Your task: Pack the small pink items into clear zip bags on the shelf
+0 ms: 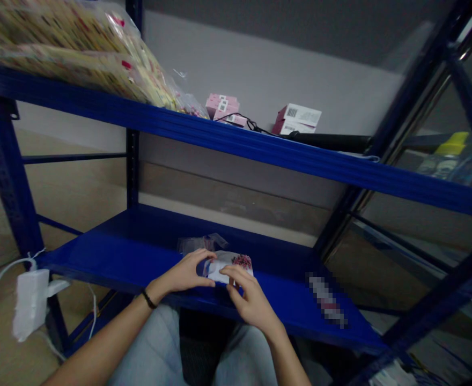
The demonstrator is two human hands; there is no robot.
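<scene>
On the lower blue shelf (pixel 103 252), near its front edge, lies a small white packet (pixel 223 261) with a cluster of pink-red shapes on its right part. My left hand (pixel 190 272) is at the packet's left side, thumb and fingers apart. Over its front right part is my right hand (pixel 246 292), fingers curved and thumb apart from them. Whether the fingertips touch the packet or hover just above it, I cannot tell. Just behind my left hand lie clear plastic sleeves (pixel 196 244).
Above runs an upper blue shelf beam (pixel 236 136), bearing a large clear bag of yellowish packs (pixel 79 53), pink boxes (pixel 223 107), white boxes (pixel 300 117) and a black rod (pixel 332 141). A blurred-out item (pixel 326 300) lies right. A white power strip (pixel 30 303) hangs left.
</scene>
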